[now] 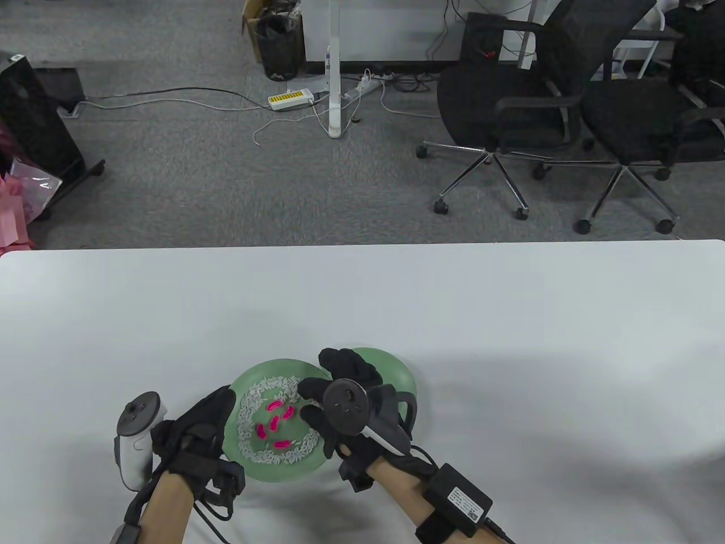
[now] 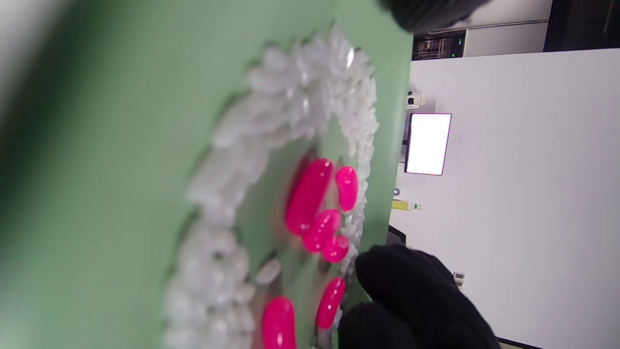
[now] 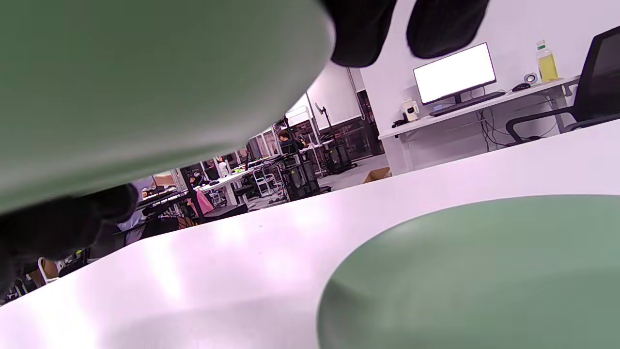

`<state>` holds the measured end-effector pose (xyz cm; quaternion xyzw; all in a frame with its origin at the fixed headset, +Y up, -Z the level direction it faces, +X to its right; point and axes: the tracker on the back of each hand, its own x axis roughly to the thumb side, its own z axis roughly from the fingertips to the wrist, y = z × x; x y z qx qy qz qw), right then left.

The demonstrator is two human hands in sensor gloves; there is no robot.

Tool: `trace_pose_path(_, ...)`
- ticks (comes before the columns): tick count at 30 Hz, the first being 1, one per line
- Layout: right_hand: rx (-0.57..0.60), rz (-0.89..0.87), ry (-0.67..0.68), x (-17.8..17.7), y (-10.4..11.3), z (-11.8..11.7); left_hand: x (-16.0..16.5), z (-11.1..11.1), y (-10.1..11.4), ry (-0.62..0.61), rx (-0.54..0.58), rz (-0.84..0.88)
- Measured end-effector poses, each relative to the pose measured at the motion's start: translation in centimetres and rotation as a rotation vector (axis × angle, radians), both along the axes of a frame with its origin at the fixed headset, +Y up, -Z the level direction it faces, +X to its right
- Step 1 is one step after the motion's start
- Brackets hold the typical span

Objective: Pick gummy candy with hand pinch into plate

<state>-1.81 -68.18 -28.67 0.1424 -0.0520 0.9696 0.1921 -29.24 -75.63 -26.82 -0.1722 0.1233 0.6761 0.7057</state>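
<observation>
So both gloved hands are sitting on a round pale-green plate (image 1: 266,473) near the front edge of the white table (image 1: 510,317). The left hand (image 1: 195,436) is gripping its left rim, and the right hand (image 1: 340,408) is reaching over the right rim, though I can't tell if those fingers are pinching anything. The glossy pink gummy candies (image 1: 274,422) are lying in the middle of that plate, ringed by small white grains (image 1: 252,399). A second green plate (image 1: 393,371) is peeking out from behind the right hand.
</observation>
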Motion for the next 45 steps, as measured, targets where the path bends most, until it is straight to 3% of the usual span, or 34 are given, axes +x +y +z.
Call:
trace_pose_path(16, 0.011, 0.058, 0.071, -0.3, -0.4, 0.6, 0.0, -0.1, -0.4, -0.013, 0.006, -0.029)
trace_pose_path(24, 0.007, 0.007, 0.082, 0.0, -0.2, 0.5, 0.0, -0.1, -0.5, 0.004, 0.011, -0.036)
trace_pose_path(28, -0.015, -0.155, -0.037, 3.0, 0.4, -1.2, -0.4, -0.1, -0.6, 0.026, 0.008, -0.02)
trace_pose_path(32, -0.079, -0.261, -0.198, 7.3, -0.4, -3.3, -0.9, -0.1, -0.8, 0.054, -0.002, -0.009)
trace_pose_path(36, -0.131, -0.101, -0.28, 9.2, -3.0, -4.4, -1.1, -0.1, -1.1, 0.061, -0.009, 0.002)
trace_pose_path(41, -0.175, 0.131, -0.237, 7.7, -5.5, -4.7, -1.1, -0.2, -1.1, 0.06, -0.008, 0.005)
trace_pose_path(45, -0.183, 0.229, -0.214, 6.4, -6.3, -4.9, -1.1, -0.1, -1.1, 0.059, -0.01, 0.008)
